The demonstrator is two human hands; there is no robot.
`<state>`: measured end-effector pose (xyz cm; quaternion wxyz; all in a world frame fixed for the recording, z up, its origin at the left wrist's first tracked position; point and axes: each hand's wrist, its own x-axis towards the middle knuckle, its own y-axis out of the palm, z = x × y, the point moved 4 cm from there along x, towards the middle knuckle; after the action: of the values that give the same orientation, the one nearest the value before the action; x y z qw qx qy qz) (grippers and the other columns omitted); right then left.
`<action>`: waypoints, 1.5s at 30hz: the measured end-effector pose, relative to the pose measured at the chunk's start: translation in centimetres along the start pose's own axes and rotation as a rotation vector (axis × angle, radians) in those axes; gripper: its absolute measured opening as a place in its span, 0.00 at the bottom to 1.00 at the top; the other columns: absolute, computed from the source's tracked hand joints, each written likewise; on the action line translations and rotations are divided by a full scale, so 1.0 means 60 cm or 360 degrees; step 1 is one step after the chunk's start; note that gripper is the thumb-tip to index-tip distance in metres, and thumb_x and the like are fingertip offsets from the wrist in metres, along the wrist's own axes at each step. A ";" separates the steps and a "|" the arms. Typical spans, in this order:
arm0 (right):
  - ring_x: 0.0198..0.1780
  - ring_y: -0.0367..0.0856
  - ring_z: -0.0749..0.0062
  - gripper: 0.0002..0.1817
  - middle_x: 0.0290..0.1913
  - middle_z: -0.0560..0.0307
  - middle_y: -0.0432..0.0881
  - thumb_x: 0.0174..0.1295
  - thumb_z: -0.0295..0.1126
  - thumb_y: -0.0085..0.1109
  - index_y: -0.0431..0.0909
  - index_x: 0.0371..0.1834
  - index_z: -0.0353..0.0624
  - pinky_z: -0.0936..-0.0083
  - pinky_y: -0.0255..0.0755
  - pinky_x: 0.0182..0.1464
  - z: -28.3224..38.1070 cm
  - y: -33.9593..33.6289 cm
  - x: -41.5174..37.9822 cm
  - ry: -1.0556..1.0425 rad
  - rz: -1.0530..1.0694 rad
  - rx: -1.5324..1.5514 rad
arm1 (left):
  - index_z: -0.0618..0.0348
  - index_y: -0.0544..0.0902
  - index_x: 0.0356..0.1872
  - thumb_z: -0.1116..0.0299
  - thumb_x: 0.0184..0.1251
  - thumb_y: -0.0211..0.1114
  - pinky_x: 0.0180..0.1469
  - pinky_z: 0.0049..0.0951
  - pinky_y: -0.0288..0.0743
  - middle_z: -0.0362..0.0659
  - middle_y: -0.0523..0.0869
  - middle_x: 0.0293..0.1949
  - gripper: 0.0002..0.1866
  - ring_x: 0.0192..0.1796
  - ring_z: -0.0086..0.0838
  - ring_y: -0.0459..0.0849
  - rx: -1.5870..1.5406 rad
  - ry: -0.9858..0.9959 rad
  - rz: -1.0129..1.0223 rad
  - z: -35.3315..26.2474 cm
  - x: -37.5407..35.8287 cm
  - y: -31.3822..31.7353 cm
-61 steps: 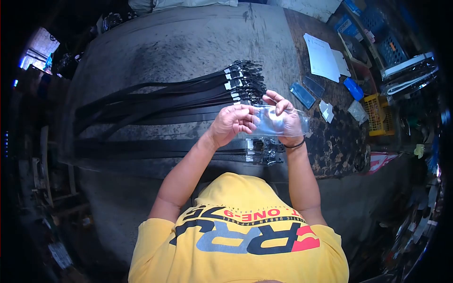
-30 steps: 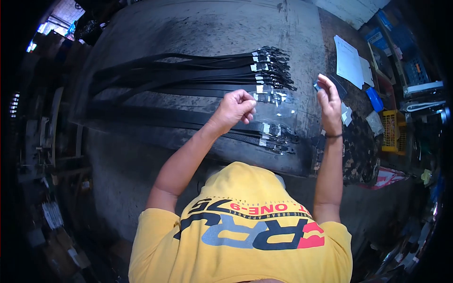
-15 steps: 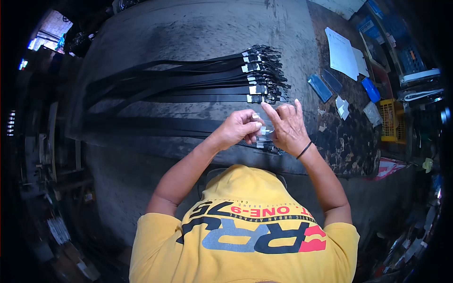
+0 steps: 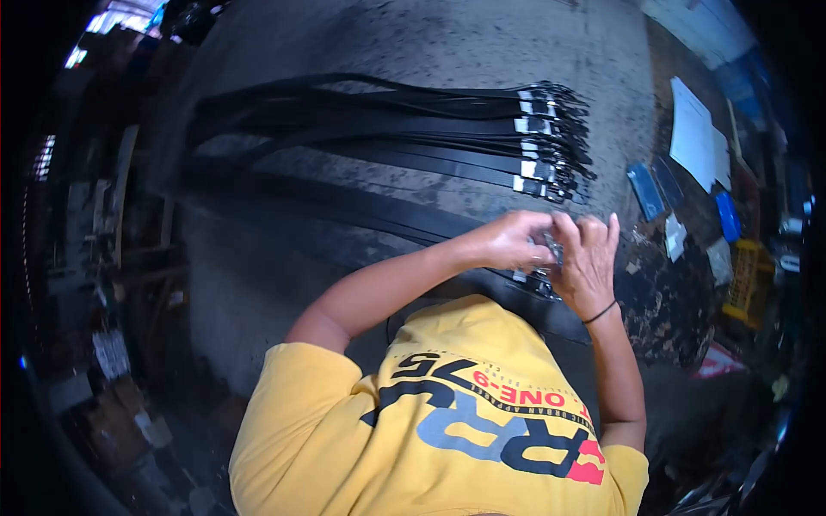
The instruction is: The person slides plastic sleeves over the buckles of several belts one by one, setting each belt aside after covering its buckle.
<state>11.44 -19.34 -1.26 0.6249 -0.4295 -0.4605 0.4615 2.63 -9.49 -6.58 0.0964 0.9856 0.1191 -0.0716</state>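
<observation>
My left hand is closed in a pinch around a small clear plastic piece, mostly hidden by fingers. My right hand, with a dark band at its wrist, meets it from the right. Its index finger bends toward the left fingertips and the little finger points up; what its thumb side grips is hidden. Just below both hands lie the tagged ends of a few black belts. Farther off, a larger bundle of black belts lies flat, white tags and metal buckles bunched at the right.
The grey worktable carries paper sheets, a blue flat case, white scraps and a blue object on its right. A yellow basket stands at the right edge. Cluttered shelves fill the left side.
The camera view has turned, so table and belts sit farther right in the picture. My hands have come closer together, and my right index finger has bent in toward the left fingertips.
</observation>
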 end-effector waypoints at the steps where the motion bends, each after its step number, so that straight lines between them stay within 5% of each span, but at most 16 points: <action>1: 0.51 0.68 0.58 0.41 0.41 0.56 0.66 0.38 0.29 0.69 0.63 0.60 0.52 0.38 0.47 0.65 -0.003 0.007 -0.001 -0.0031 0.0011 0.0027 | 0.63 0.79 0.40 0.67 0.63 0.61 0.25 0.22 0.74 0.39 0.82 0.25 0.10 0.21 0.19 0.78 0.0178 -0.0192 0.0027 -0.023 -0.002 -0.003; 6: 0.52 0.68 0.56 0.36 0.42 0.54 0.66 0.37 0.28 0.68 0.63 0.55 0.49 0.38 0.46 0.66 -0.014 0.018 0.022 -0.0001 -0.0084 0.0078 | 0.63 0.79 0.37 0.68 0.61 0.62 0.24 0.22 0.74 0.40 0.82 0.23 0.09 0.21 0.20 0.78 0.0017 -0.0421 -0.0121 -0.007 0.019 -0.028; 8: 0.49 0.69 0.56 0.35 0.41 0.53 0.67 0.38 0.28 0.67 0.64 0.54 0.47 0.45 0.54 0.62 -0.018 0.019 0.028 -0.0031 -0.0087 0.0038 | 0.63 0.80 0.33 0.68 0.59 0.63 0.24 0.22 0.72 0.39 0.81 0.21 0.08 0.21 0.19 0.77 0.0144 -0.0339 0.0078 -0.005 0.029 -0.028; 12: 0.39 0.68 0.55 0.29 0.36 0.51 0.67 0.41 0.27 0.63 0.66 0.51 0.44 0.61 0.60 0.40 -0.036 0.032 0.030 -0.0003 0.0127 0.0132 | 0.62 0.80 0.27 0.66 0.59 0.65 0.24 0.24 0.70 0.40 0.80 0.18 0.10 0.20 0.19 0.76 0.0663 -0.0165 -0.0166 0.018 0.052 -0.041; 15: 0.38 0.69 0.54 0.26 0.35 0.50 0.66 0.43 0.27 0.62 0.66 0.49 0.44 0.62 0.61 0.38 -0.055 0.044 0.035 0.0072 0.0108 0.0148 | 0.61 0.80 0.27 0.60 0.61 0.64 0.23 0.24 0.69 0.39 0.80 0.18 0.13 0.20 0.19 0.76 0.0472 -0.0554 0.0054 0.012 0.072 -0.040; 18: 0.39 0.69 0.54 0.24 0.35 0.49 0.67 0.43 0.26 0.61 0.67 0.47 0.43 0.61 0.63 0.40 -0.086 0.041 0.038 0.0154 0.0093 0.0223 | 0.61 0.81 0.33 0.55 0.60 0.65 0.29 0.24 0.73 0.39 0.82 0.24 0.16 0.27 0.20 0.78 0.0322 -0.0577 0.0356 0.008 0.109 -0.065; 20: 0.39 0.70 0.52 0.24 0.36 0.47 0.67 0.44 0.26 0.61 0.66 0.48 0.41 0.60 0.65 0.41 -0.122 0.041 0.037 0.0274 0.0004 0.0275 | 0.62 0.82 0.35 0.55 0.60 0.66 0.37 0.29 0.75 0.43 0.83 0.31 0.17 0.33 0.25 0.81 0.0552 -0.0170 0.0208 0.008 0.150 -0.101; 24: 0.45 0.71 0.48 0.26 0.41 0.43 0.69 0.46 0.26 0.61 0.65 0.50 0.38 0.59 0.67 0.49 -0.191 0.046 0.015 0.0549 0.0029 0.0366 | 0.62 0.81 0.38 0.50 0.52 0.70 0.44 0.42 0.73 0.50 0.80 0.38 0.24 0.43 0.44 0.78 0.1819 0.0489 -0.0682 0.011 0.224 -0.159; 32: 0.50 0.72 0.47 0.25 0.46 0.41 0.70 0.48 0.28 0.60 0.63 0.50 0.35 0.61 0.67 0.52 -0.256 0.059 -0.024 0.0855 -0.0080 0.0509 | 0.60 0.76 0.41 0.52 0.45 0.73 0.42 0.42 0.70 0.48 0.77 0.41 0.27 0.45 0.43 0.75 0.2334 0.0320 -0.0738 0.042 0.272 -0.164; 35: 0.49 0.74 0.52 0.26 0.47 0.44 0.71 0.51 0.30 0.61 0.61 0.51 0.35 0.62 0.68 0.51 -0.274 0.103 -0.035 0.1151 -0.0133 0.0915 | 0.61 0.76 0.41 0.48 0.44 0.72 0.42 0.39 0.67 0.46 0.77 0.40 0.30 0.44 0.41 0.76 0.2357 0.0171 -0.0738 0.049 0.269 -0.164; 37: 0.48 0.75 0.61 0.26 0.50 0.47 0.71 0.54 0.31 0.61 0.59 0.53 0.39 0.64 0.72 0.47 -0.287 0.155 -0.026 0.1438 -0.0318 0.1760 | 0.60 0.76 0.40 0.47 0.44 0.72 0.41 0.39 0.65 0.46 0.77 0.39 0.29 0.43 0.40 0.75 0.2354 0.0254 -0.0762 0.056 0.268 -0.165; 42: 0.41 0.80 0.68 0.24 0.50 0.49 0.68 0.59 0.29 0.58 0.57 0.55 0.45 0.74 0.79 0.34 -0.285 0.236 0.067 0.1523 -0.0699 0.2857 | 0.58 0.78 0.41 0.46 0.43 0.72 0.41 0.38 0.64 0.45 0.77 0.36 0.29 0.43 0.40 0.74 0.2323 0.0329 -0.0793 0.075 0.270 -0.178; 45: 0.34 0.81 0.66 0.21 0.45 0.53 0.73 0.60 0.28 0.58 0.59 0.53 0.47 0.69 0.80 0.31 -0.288 0.269 0.108 0.1605 -0.0831 0.3222 | 0.56 0.79 0.40 0.51 0.42 0.74 0.41 0.40 0.65 0.46 0.75 0.38 0.27 0.43 0.41 0.75 0.2233 0.0351 -0.0752 0.063 0.270 -0.183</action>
<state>26.25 -11.69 -19.19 0.8713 0.2396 0.3459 0.2524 15.02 3.74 -14.83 -0.5852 0.7653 0.2631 -0.0504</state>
